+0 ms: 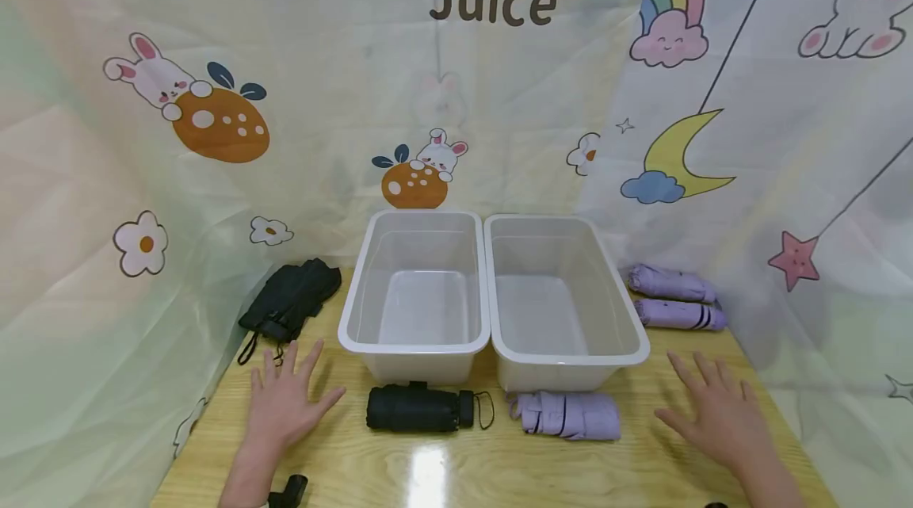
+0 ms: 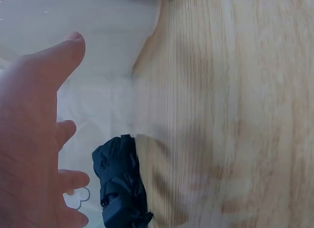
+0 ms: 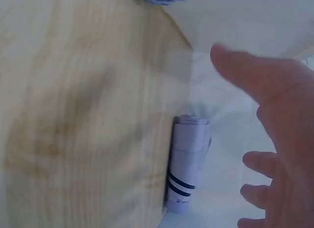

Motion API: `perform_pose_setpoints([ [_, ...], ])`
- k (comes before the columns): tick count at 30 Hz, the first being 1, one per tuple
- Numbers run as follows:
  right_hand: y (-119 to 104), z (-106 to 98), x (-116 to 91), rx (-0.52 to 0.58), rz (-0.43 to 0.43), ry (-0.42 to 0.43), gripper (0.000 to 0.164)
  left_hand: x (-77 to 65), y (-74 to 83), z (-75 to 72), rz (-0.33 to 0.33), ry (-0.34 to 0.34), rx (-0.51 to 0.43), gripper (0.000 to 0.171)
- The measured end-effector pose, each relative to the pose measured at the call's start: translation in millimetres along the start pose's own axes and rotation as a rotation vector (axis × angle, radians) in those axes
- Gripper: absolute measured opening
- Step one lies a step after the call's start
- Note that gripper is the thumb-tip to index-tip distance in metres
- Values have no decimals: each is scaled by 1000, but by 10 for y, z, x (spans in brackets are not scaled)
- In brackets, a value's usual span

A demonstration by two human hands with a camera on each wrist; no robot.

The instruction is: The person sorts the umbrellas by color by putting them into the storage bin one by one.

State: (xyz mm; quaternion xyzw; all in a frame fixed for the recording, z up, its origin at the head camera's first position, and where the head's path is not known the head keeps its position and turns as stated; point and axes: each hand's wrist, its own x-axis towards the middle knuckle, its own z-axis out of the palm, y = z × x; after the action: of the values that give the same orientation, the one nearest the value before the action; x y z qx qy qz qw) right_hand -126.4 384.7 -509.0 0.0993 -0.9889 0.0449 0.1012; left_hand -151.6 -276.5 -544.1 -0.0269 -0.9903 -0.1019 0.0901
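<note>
My left hand, fingers spread, hovers over the left side of the table and holds nothing. Just beyond its fingertips lies a black folded umbrella bundle with a strap. My right hand, likewise spread and bare, is over the right side. Past it, two lilac folded umbrellas lie one behind the other. Between the hands, a black folded umbrella with a wrist loop and a lilac folded umbrella with dark stripes lie side by side. In the right wrist view one striped lilac umbrella shows beside the fingers.
Two white plastic bins, the left bin and the right bin, stand rim to rim behind the front umbrellas, with nothing inside. A printed cloth hangs behind and along both sides of the wooden table.
</note>
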Motion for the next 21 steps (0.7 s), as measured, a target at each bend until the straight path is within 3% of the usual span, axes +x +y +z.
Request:
perform_pose_setpoints([
  [4,47,-55,103,65,-49,138,91,-15,9,-10,6,6,-8,91],
  [7,26,-159,208,208,-51,180,81,-25,17,-21,11,5,-13,90],
  [14,-113,-462,546,581,9,148,50,-47,22,-35,13,-18,-26,87],
  [21,-205,-591,919,787,81,30,54,-63,49,-61,30,-40,-71,80],
])
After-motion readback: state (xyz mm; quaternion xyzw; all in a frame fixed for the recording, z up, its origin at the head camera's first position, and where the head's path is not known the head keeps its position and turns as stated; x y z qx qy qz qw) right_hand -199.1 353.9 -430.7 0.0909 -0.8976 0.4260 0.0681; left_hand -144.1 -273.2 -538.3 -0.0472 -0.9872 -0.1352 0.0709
